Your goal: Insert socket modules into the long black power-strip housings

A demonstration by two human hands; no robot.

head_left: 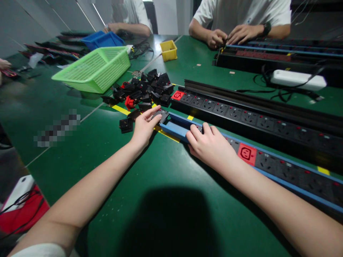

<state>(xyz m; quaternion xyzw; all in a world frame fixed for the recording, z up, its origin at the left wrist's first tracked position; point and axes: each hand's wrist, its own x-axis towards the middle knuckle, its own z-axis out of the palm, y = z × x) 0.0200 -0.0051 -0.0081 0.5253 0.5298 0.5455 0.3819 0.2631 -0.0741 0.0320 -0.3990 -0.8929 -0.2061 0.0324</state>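
My left hand (pixel 144 126) pinches a black socket module (pixel 161 116) between thumb and fingers, at the left end of a long blue channel (pixel 174 130). My right hand (pixel 210 144) curls over the same channel further right, its fingertips on a module sitting there and the thumb side hidden. Between my hands a stretch of the channel shows its bare blue inside. To the right of my right hand, a red socket (pixel 247 154) and several black sockets (pixel 280 167) sit in a row in it. Behind lies a black power strip (pixel 222 109) with a red socket at its left end.
A pile of loose black modules (pixel 146 89), a few red, lies beyond my left hand. Behind it stand a green basket (pixel 99 69), a blue bin (pixel 102 40) and a yellow box (pixel 168 50). A white adapter (pixel 298 79) with cables lies right. Two people sit opposite.
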